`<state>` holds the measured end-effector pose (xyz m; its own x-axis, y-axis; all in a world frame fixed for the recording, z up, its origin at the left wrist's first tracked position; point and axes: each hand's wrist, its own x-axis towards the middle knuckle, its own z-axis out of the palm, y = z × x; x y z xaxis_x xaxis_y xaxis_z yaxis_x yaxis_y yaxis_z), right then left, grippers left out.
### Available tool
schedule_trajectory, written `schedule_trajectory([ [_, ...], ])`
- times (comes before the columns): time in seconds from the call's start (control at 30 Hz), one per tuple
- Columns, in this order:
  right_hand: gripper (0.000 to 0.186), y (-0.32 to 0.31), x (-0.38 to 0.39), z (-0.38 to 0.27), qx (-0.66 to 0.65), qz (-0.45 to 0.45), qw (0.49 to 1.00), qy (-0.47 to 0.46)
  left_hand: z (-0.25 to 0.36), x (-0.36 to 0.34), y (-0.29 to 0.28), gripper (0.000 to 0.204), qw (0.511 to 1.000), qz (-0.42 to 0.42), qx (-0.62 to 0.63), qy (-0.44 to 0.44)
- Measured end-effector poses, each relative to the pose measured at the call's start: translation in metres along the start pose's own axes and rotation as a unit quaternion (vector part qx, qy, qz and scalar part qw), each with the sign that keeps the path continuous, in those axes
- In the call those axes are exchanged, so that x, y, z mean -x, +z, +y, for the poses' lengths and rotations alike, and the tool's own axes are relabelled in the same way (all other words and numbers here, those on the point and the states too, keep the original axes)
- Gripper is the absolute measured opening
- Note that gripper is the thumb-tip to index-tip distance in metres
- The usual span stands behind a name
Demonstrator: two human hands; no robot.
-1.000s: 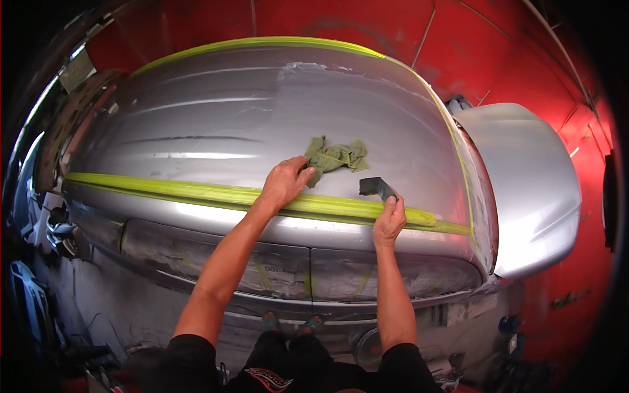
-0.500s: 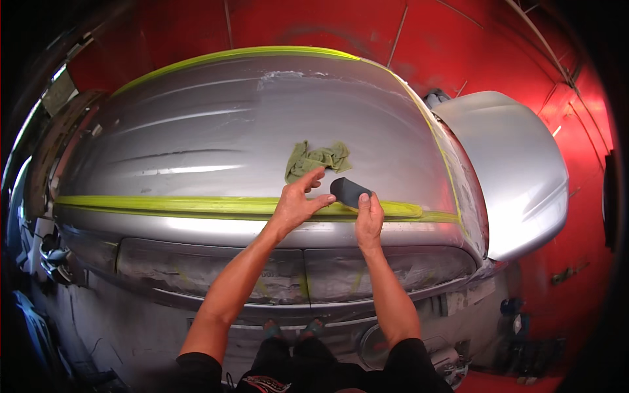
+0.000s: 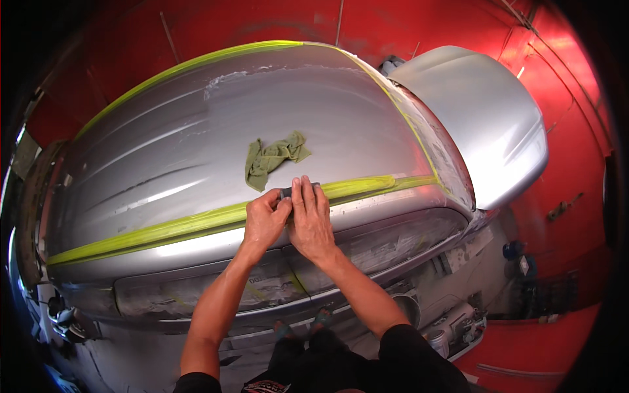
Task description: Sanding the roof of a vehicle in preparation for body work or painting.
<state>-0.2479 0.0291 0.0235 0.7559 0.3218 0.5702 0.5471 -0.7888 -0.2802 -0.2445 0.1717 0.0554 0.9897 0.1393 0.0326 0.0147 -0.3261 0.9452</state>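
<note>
A dark flexible pad or sheet (image 3: 285,192) is between my hands at the near edge of a silver car roof (image 3: 131,157), on the yellow masking tape (image 3: 144,228). My left hand (image 3: 262,219) grips its left end with curled fingers and thumb. My right hand (image 3: 308,216) holds it from above, fingers straight and pressed together, covering much of it. A crumpled olive-green cloth (image 3: 268,159) lies on the roof just beyond them.
A silver front panel (image 3: 481,124) extends at right, beside a masked windscreen edge. Masked side windows (image 3: 164,293) lie below the roof. A red wall (image 3: 216,26) stands behind the car; assorted gear sits on the floor (image 3: 111,360). My sandalled feet show below.
My right hand has moved left and flattened over the dark pad; my left hand has come away from the cloth onto the pad's end. The view has turned slightly.
</note>
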Motion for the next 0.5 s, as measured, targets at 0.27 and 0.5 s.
schedule_trajectory([
  [0.27,0.052,-0.033,0.125,0.093,-0.198,0.047,0.953,0.224,-0.023,-0.045,-0.008,0.052,0.93,0.041,-0.25,0.266],
  [0.5,0.049,-0.071,0.285,0.162,-0.287,0.129,0.795,0.518,-0.081,-0.147,-0.037,0.085,0.846,-0.05,-0.497,0.183],
])
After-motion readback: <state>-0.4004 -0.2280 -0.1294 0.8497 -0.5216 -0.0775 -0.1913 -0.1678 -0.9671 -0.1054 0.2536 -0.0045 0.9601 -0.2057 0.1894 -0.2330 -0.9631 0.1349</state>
